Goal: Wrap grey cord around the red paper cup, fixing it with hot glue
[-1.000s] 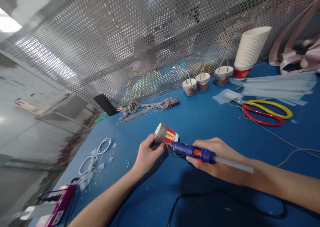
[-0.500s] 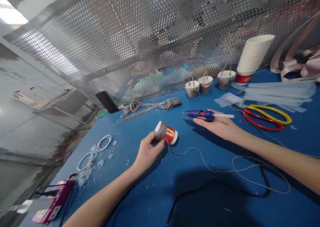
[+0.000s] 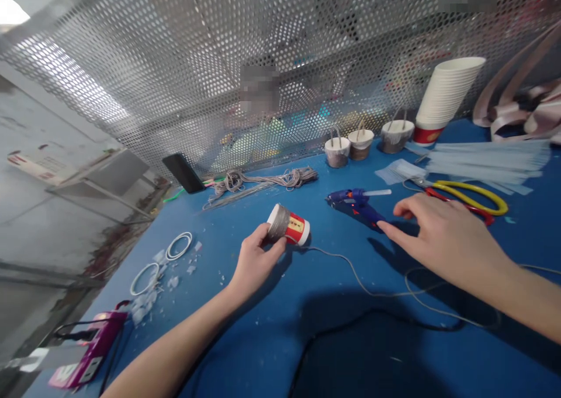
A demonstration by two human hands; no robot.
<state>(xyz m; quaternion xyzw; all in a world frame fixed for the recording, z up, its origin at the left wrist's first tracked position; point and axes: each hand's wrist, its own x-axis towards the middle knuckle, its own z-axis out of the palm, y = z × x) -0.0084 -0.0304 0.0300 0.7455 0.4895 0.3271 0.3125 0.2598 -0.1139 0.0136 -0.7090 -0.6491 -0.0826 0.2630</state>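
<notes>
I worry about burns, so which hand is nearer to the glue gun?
Right. The right hand is open by the handle of the glue gun; the left hand is farther off, past the nozzle, holding the cup.

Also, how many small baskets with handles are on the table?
3, in a row along the mesh screen: left basket, middle basket close beside it, right basket next to the cup stack.

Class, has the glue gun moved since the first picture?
Yes. The glue gun has moved away from the cup, forward and nearer the leftmost small basket.
</notes>
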